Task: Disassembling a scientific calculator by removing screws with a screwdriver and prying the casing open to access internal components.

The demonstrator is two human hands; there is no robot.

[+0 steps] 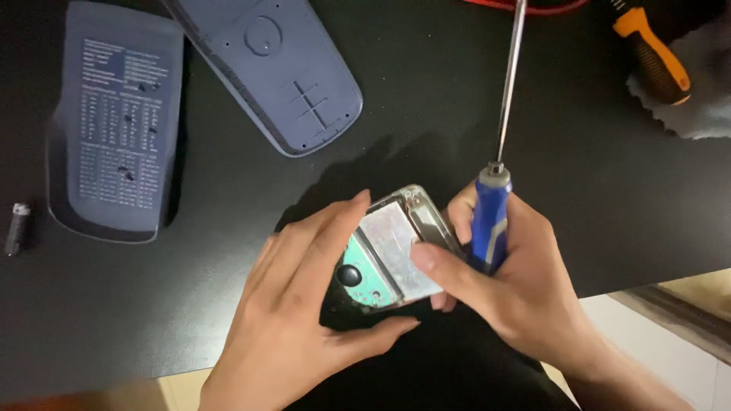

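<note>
The fingers of the left hand (304, 304) wrap around a stripped circuit board (384, 255) at the table's (228, 320) near edge, while the right hand (506, 285) pinches its metal plate with the thumb and grips a blue screwdriver (491, 221). Farther off, two grey shell halves (114, 122) (282, 65) lie apart, so the casing is already off; the board itself looks not yet taken apart. A small battery (17, 227) and an orange-handled tool (655, 57) lie beyond.

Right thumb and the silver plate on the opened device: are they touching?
Touching. The head view shows the right hand pressing its thumb tip onto the silver plate, no gap visible.
</note>
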